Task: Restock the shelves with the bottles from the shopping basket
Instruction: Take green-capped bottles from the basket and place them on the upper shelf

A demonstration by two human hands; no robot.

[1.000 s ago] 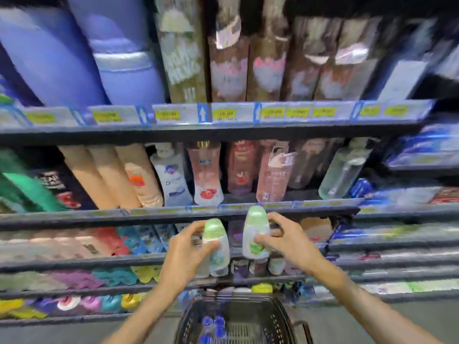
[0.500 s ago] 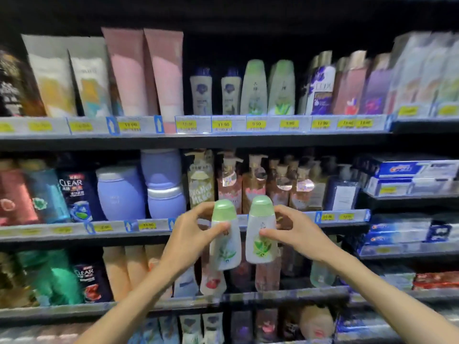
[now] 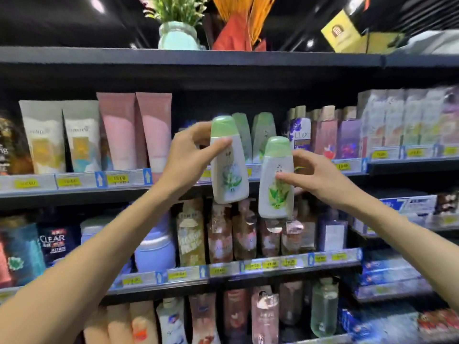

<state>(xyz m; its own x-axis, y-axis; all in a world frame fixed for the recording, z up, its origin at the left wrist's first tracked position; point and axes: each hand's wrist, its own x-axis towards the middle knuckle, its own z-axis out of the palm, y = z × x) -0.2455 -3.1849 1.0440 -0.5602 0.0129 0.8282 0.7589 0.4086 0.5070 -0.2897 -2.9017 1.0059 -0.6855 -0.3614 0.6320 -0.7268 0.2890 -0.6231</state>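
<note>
My left hand (image 3: 188, 155) grips a white bottle with a green cap (image 3: 228, 162), held upright in front of the upper shelf. My right hand (image 3: 315, 177) grips a second white bottle with a green cap (image 3: 274, 180), a little lower and to the right of the first. Both bottles hang in the air just in front of two matching green-capped bottles (image 3: 263, 130) that stand on the upper shelf (image 3: 74, 187). The shopping basket is out of view.
Pink and white tubes (image 3: 134, 132) stand left of the matching bottles, and purple and pink Lux bottles (image 3: 323, 135) stand to their right. Pump bottles (image 3: 223, 232) fill the shelf below. A potted plant (image 3: 177, 33) sits on the top board.
Both hands have lifted their bottles from just above the basket up to the upper shelf level. The view has tilted upward, and the basket has dropped out of sight.
</note>
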